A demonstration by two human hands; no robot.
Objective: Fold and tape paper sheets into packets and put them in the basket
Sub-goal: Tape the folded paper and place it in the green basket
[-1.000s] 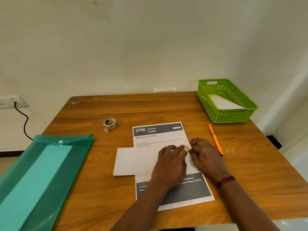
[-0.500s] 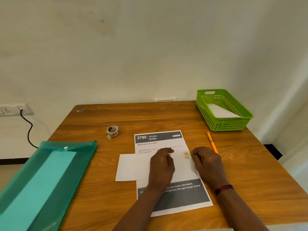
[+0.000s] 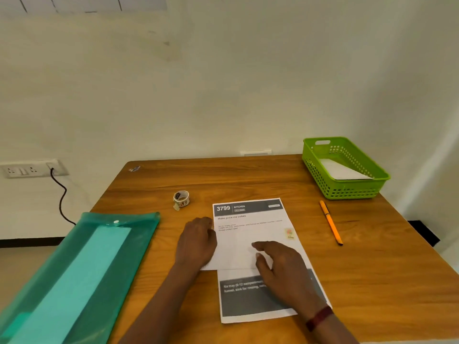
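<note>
A folded white paper packet [image 3: 238, 252] lies crosswise on a printed sheet [image 3: 248, 209] headed "3799 KITCHEN". A small piece of patterned tape [image 3: 289, 233] sits on the packet's right end. My left hand [image 3: 196, 242] covers the packet's left end, palm down with fingers together at its edge. My right hand [image 3: 283, 271] rests on the packet's lower right part with fingers spread and holds nothing. The green basket [image 3: 347, 192] stands at the table's far right corner with a white packet [image 3: 340, 170] in it. A small tape roll [image 3: 181, 198] stands left of the sheet.
An orange pen [image 3: 331, 223] lies between the sheet and the basket. A teal plastic folder [image 3: 74, 269] hangs over the table's left edge. A wall socket [image 3: 29, 168] with a black cable is at the left. A wall stands behind the table.
My left hand slid from the packet's middle to its left end. My right hand moved in from the taped right end and spread its fingers. The view tilted upward.
</note>
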